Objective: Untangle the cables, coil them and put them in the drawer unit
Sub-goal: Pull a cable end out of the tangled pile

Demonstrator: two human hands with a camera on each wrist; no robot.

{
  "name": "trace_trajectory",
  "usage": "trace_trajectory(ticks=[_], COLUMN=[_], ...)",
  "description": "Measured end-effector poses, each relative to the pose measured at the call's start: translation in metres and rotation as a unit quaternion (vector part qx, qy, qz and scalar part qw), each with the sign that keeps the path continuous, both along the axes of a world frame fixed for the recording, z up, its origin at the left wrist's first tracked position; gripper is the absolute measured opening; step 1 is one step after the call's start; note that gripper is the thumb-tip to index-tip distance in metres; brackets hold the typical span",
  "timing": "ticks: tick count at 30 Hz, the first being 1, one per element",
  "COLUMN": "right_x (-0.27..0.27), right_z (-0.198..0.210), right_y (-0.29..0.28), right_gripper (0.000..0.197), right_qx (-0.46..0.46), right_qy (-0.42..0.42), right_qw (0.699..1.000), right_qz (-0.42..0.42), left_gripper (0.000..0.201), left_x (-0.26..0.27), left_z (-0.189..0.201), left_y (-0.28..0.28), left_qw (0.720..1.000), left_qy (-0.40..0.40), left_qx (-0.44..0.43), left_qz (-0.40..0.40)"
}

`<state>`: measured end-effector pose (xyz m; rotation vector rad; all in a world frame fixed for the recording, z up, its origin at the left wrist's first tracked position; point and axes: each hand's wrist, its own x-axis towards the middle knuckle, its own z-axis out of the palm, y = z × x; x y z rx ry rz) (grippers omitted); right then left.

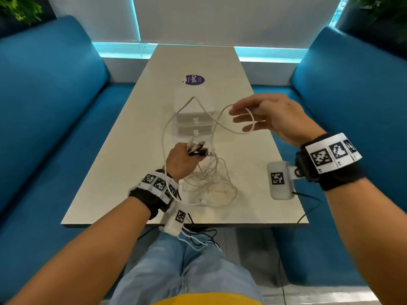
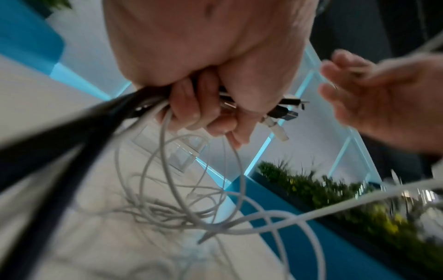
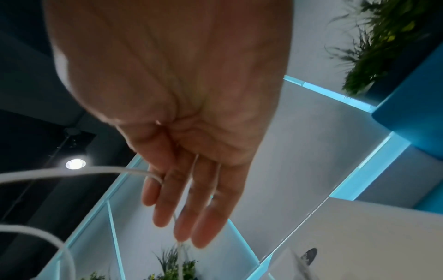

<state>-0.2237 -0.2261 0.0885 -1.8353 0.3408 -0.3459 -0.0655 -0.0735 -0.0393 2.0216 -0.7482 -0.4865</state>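
My left hand (image 1: 182, 159) grips a bundle of cable ends, with black and white connectors (image 1: 199, 148) sticking out past its curled fingers (image 2: 191, 109). From it a tangle of thin white cables (image 1: 211, 183) falls onto the table. My right hand (image 1: 264, 115) is raised to the right with its fingers (image 3: 191, 199) straight. A white cable loop (image 1: 251, 119) hangs over them and runs between them. Behind the tangle stands the translucent white drawer unit (image 1: 193, 119), its two drawers closed. One white strand arches over its top.
The pale table (image 1: 132, 150) runs away from me between two blue benches (image 1: 55, 106) (image 1: 352, 95). A purple round sticker (image 1: 195, 79) lies beyond the drawer unit. Black camera leads hang off the near table edge (image 1: 242, 224). Plants (image 2: 335, 199) line the wall.
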Motion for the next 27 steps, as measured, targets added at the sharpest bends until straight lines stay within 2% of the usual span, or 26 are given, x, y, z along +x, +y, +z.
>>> trace_trajectory(ticks=[2,6,9,13,14,22,24,27], right_x=[-0.019,-0.059,-0.094,-0.137,-0.146,-0.193,-0.199,-0.212], right_z=[-0.005,-0.038,-0.062,-0.094,-0.102,-0.135,-0.137,-0.143], right_y=[-0.004,-0.014,-0.023,-0.030,-0.030,-0.025,-0.021,-0.018], right_gripper=[0.033,0.013,0.014,0.027,0.028,0.019,0.018,0.021], right_qx=[0.004,-0.079,-0.093,-0.079,-0.079,-0.065,-0.084,-0.141], right_qy=[0.012,0.098,0.141,0.214,0.232,0.316,0.369,0.466], right_qw=[1.000,0.991,0.984,0.972,0.968,0.945,0.925,0.873], right_qz=[-0.024,-0.045,-0.050,-0.061,-0.059,-0.052,-0.045,-0.040], left_gripper=[0.015,0.012,0.014,0.011,0.016,0.037,0.040,0.042], left_x=[0.001,-0.002,-0.008,-0.015,-0.017,-0.077,-0.095,-0.119], left_z=[0.002,0.010,0.017,0.028,0.031,0.059,0.065,0.070], left_y=[0.000,0.002,0.004,0.006,0.005,-0.009,-0.018,-0.031], left_qw=[0.998,0.998,0.998,0.993,0.992,0.968,0.962,0.950], left_qy=[0.039,0.046,0.060,0.104,0.112,0.136,0.130,0.141], left_qx=[-0.031,-0.043,-0.028,-0.054,-0.060,-0.095,-0.095,-0.102], left_qz=[0.033,0.019,0.021,0.018,0.014,-0.189,-0.219,-0.260])
